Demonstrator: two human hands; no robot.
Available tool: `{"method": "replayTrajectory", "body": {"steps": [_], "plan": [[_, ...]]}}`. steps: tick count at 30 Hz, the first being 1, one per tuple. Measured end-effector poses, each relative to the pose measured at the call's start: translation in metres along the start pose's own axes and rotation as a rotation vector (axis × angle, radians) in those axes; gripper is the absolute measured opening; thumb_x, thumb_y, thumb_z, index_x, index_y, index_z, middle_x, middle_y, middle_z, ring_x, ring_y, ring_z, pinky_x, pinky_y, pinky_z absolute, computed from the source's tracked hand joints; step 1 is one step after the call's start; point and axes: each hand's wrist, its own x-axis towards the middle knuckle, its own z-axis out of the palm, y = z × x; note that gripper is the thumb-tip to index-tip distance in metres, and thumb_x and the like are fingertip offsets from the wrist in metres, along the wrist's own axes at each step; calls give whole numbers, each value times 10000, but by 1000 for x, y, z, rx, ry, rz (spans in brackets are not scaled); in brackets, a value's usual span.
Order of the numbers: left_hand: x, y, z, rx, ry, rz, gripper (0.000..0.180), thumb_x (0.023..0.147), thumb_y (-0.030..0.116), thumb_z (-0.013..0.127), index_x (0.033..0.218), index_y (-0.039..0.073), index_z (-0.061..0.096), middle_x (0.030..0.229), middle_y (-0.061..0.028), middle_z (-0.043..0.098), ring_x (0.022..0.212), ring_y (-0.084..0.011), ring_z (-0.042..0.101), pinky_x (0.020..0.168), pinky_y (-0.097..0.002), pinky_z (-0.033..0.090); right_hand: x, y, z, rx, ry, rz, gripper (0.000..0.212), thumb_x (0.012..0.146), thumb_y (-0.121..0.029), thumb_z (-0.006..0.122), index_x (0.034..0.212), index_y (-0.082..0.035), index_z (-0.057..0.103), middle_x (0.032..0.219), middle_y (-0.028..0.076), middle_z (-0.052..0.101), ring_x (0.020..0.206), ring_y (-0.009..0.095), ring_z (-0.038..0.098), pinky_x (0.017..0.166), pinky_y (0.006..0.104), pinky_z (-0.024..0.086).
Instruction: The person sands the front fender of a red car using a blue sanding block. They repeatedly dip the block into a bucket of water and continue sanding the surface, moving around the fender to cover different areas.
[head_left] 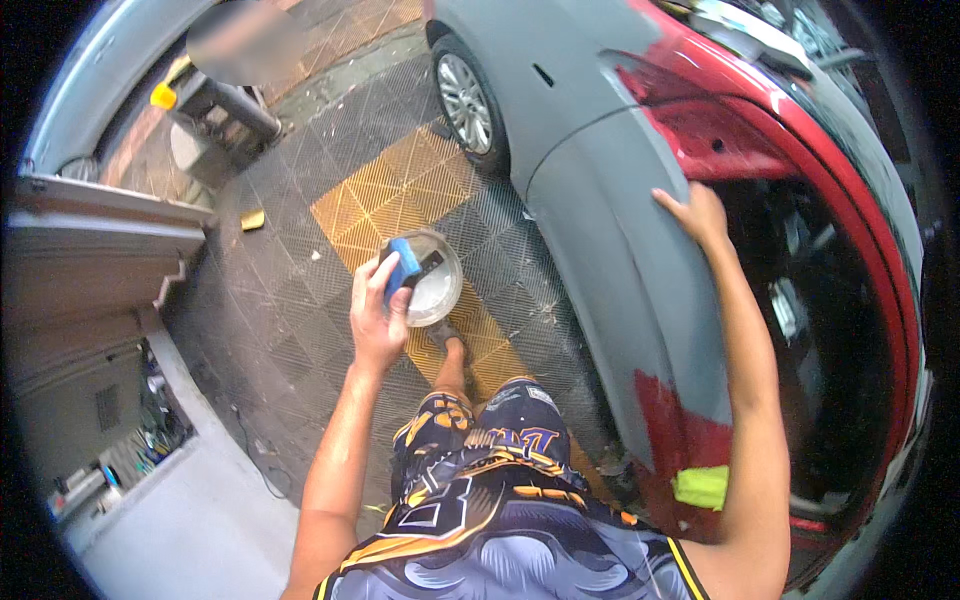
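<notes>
My left hand (378, 318) is closed around a blue sponge-like block (402, 268) and the near rim of a round, pale tub (447, 292). Something whitish shows inside the tub, along with a dark strip that I cannot make out. To the right stands a car with grey, matte-looking panels (590, 190) and red areas. My right hand (702, 215) rests on the upper edge of the grey door (640, 270), beside the dark window opening. Its thumb is spread away from the fingers, and it holds nothing visible.
A yellow-green cloth (702, 487) lies on the red part of the car by my right arm. Tiled flooring (290, 240) bears a small yellow piece (252, 220). A cabinet or shelf (110, 250) stands at left, and a blurred patch covers something at the upper left.
</notes>
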Motion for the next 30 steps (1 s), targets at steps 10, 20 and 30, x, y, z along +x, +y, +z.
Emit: {"method": "replayTrajectory", "body": {"steps": [10,20,30], "plan": [[-381,-155,-236,779,-444,-1062,392,934,343,630,1245,104,647,1131,-234,711,1096,-420,663,939,-490,512,-233,-123,120,670,613,-116,438,905,-237,701,1255,-2,581,1287,209,618,1181,389,596,1020,470,470],[-453,-102,-264,758,-236,-907,607,878,268,729,1406,89,488,1246,-231,620,1166,-401,596,1008,-477,467,-882,-45,403,709,-878,1090,428,941,-330,638,1184,23,643,1099,201,710,1004,344,676,887,433,531],[-301,-134,-211,478,-341,-329,517,921,295,684,1391,142,534,1191,-201,616,1121,-387,609,961,-473,495,-803,12,444,901,56,1503,456,891,-365,710,1195,-33,643,1094,142,703,925,345,682,784,441,535]]}}
